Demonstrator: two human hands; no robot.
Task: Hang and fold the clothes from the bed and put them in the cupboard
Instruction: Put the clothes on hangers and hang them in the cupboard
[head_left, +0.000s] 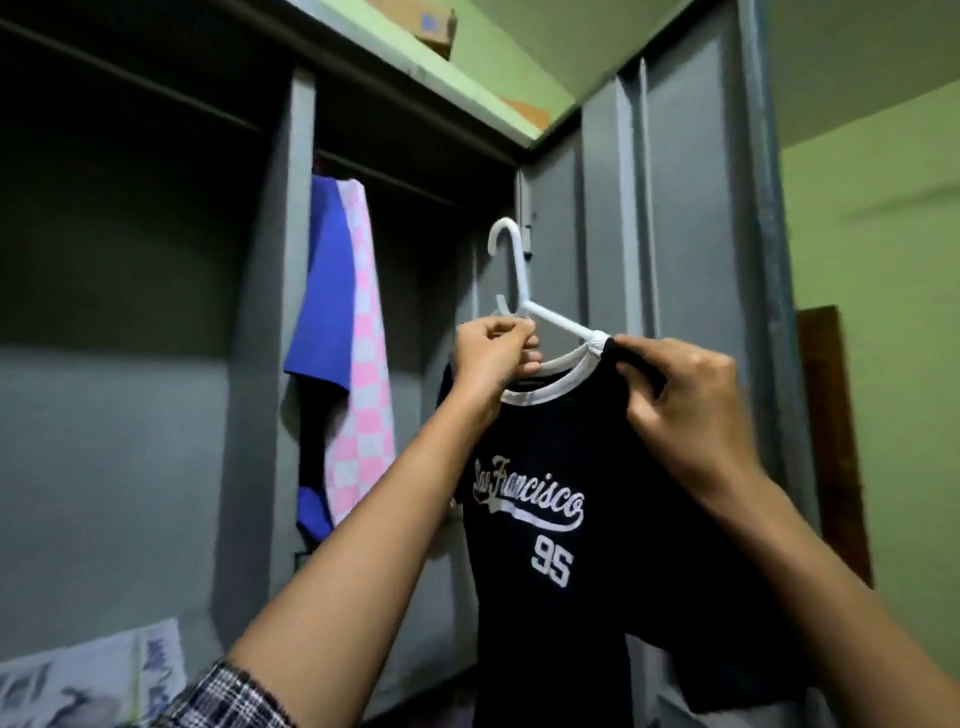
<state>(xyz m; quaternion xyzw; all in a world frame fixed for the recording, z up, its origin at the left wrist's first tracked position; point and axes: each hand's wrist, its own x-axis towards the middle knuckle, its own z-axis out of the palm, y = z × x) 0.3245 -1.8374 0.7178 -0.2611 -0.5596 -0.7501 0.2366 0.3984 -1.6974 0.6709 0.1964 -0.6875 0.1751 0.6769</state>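
Inside the grey cupboard (260, 312), a blue garment (319, 312) and a pink checked one (366, 374) hang from the rail at the left end of its right compartment. Your left hand (493, 364) is clamped on the white hanger (524, 301) and the collar of the black T-shirt (561, 545). Your right hand (685, 405) pinches the shirt's shoulder over the hanger's arm, in front of the open cupboard door (685, 208).
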